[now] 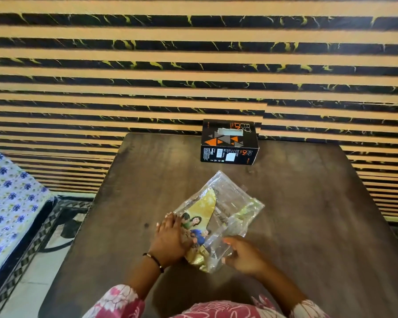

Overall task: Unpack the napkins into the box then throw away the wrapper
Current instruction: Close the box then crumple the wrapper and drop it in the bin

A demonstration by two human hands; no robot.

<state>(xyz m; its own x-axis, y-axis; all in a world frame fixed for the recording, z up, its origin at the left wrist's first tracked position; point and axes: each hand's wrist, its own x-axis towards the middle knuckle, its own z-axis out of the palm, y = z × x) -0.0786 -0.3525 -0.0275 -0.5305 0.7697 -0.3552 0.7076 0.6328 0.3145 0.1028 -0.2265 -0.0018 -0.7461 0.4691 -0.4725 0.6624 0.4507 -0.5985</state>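
Note:
A clear plastic wrapper (225, 210) with a yellow printed panel lies flat and looks empty on the dark wooden table (308, 214). My left hand (170, 239) rests flat on its left edge, pressing it down. My right hand (244, 253) pinches its near right corner. A black tissue box (229, 143) with orange and grey triangles stands at the table's far edge, apart from both hands; white napkin shows through its top slot.
A striped tan and black wall (193, 65) rises right behind the table. A bed with a blue floral sheet (7, 203) and a patterned frame stands to the left, with tiled floor between it and the table.

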